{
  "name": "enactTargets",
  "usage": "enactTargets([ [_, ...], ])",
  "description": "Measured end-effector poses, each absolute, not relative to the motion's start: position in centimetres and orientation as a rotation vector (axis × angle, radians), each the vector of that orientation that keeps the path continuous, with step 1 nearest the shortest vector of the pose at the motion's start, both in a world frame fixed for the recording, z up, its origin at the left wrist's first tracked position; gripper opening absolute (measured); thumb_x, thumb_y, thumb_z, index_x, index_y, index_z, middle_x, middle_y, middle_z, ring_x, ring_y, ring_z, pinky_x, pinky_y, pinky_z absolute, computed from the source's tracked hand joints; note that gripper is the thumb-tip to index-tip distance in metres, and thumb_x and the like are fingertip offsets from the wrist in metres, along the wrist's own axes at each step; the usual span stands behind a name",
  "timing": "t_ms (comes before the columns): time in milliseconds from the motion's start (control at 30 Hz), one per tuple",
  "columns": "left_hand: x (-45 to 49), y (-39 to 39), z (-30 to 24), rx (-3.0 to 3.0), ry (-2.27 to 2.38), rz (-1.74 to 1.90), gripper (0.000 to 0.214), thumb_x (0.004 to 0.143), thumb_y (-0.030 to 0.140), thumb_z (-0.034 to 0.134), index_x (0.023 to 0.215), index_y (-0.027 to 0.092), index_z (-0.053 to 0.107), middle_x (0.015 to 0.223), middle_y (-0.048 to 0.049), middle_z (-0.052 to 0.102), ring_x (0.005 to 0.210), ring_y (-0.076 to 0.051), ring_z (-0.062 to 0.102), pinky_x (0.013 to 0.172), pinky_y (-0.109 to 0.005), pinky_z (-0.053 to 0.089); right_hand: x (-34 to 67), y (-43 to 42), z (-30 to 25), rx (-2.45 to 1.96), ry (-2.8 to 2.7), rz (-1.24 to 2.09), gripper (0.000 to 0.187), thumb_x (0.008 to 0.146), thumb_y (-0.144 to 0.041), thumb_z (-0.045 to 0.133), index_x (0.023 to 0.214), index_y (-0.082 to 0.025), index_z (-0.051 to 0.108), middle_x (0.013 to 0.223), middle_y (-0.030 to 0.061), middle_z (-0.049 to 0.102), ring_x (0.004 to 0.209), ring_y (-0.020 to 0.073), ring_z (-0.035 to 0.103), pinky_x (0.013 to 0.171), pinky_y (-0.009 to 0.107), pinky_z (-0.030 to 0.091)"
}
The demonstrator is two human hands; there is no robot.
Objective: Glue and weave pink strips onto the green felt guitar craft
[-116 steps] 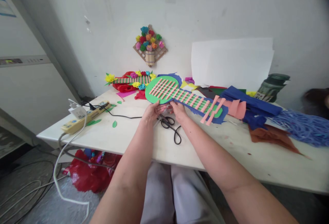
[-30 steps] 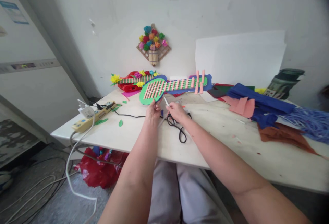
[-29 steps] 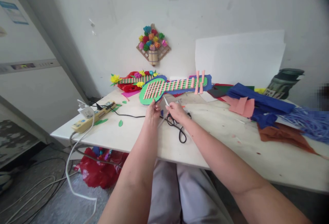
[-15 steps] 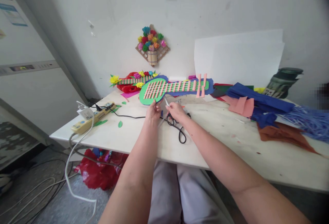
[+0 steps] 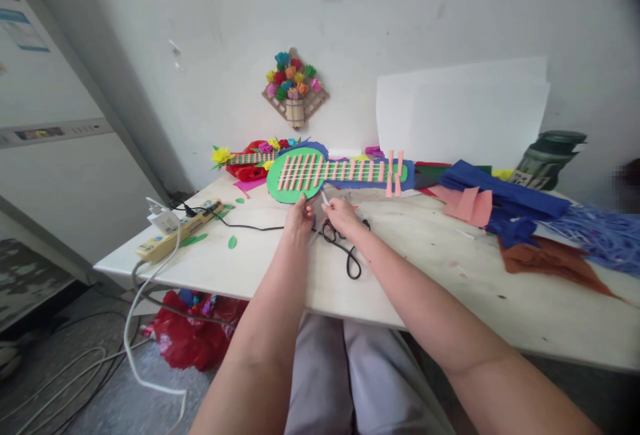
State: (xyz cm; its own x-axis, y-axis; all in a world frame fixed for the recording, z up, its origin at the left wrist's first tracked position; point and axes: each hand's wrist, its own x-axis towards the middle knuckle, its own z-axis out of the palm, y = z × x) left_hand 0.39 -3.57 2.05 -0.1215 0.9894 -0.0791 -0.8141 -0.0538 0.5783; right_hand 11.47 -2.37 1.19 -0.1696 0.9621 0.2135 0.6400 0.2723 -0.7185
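Note:
A paper pipa, a lute-like model (image 5: 300,175) with a green face, blue backing, pink strips and white strings, is held up over the table with its neck to the right. My left hand (image 5: 299,214) grips the lower edge of its round body, thumb in front. Just below the neck, my right hand (image 5: 341,214) is closed on a thin white pointed piece (image 5: 325,198), whose kind I cannot make out. Its tip is near the pipa's blue edge; whether it touches is unclear. Under my right hand lies a looped black cord (image 5: 354,266).
A power strip (image 5: 177,232) with a white charger stands at the left, green paper leaves (image 5: 232,242) nearby. Behind lies another flower-trimmed instrument (image 5: 250,158). Blue paper (image 5: 505,188), brown paper (image 5: 545,263) and a dark bottle (image 5: 547,160) occupy the right side of the table (image 5: 425,288).
The pipa has tilted slightly, its neck end lower and its pegs more upright, and its body has shifted a little left. Both hands stay nearly in place with the same grips.

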Motion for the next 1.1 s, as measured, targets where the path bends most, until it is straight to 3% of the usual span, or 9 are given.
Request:
enactTargets([
  [333, 0.47, -3.53, 2.05, 0.342, 0.584, 1.632, 0.028, 0.089, 0.015, 0.041, 0.116, 0.011, 0.049, 0.080, -0.0093, 0.067, 0.035, 0.001, 0.033, 0.031, -0.007, 0.025, 11.25, -3.29, 1.67, -1.543, -1.958, 0.486, 0.021, 0.084, -0.033, 0.044, 0.075, -0.019, 0.057, 0.063, 0.0018, 0.063, 0.056, 0.0127, 0.057, 0.053, 0.023, 0.036],
  [733, 0.51, -3.38, 1.81, 0.386, 0.575, 1.614, 0.030, 0.088, 0.015, 0.044, 0.117, 0.012, 0.049, 0.083, -0.0098, 0.067, 0.035, 0.001, 0.033, 0.031, -0.008, 0.025, 11.40, -2.82, 1.24, -1.497, -1.853, 0.648, 0.022, 0.085, -0.035, 0.041, 0.074, -0.019, 0.053, 0.059, -0.0028, 0.060, 0.042, 0.0090, 0.052, 0.049, 0.022, 0.037],
  [1100, 0.82, -3.61, 1.72, 0.398, 0.601, 1.615, 0.030, 0.087, 0.014, 0.044, 0.117, 0.013, 0.048, 0.079, -0.0094, 0.066, 0.034, 0.001, 0.032, 0.031, -0.008, 0.024, 11.12, -3.20, 1.79, -1.600, -1.944, 0.422, 0.021, 0.085, -0.032, 0.041, 0.085, -0.018, 0.057, 0.073, 0.0053, 0.065, 0.062, 0.0149, 0.059, 0.057, 0.024, 0.038],
])
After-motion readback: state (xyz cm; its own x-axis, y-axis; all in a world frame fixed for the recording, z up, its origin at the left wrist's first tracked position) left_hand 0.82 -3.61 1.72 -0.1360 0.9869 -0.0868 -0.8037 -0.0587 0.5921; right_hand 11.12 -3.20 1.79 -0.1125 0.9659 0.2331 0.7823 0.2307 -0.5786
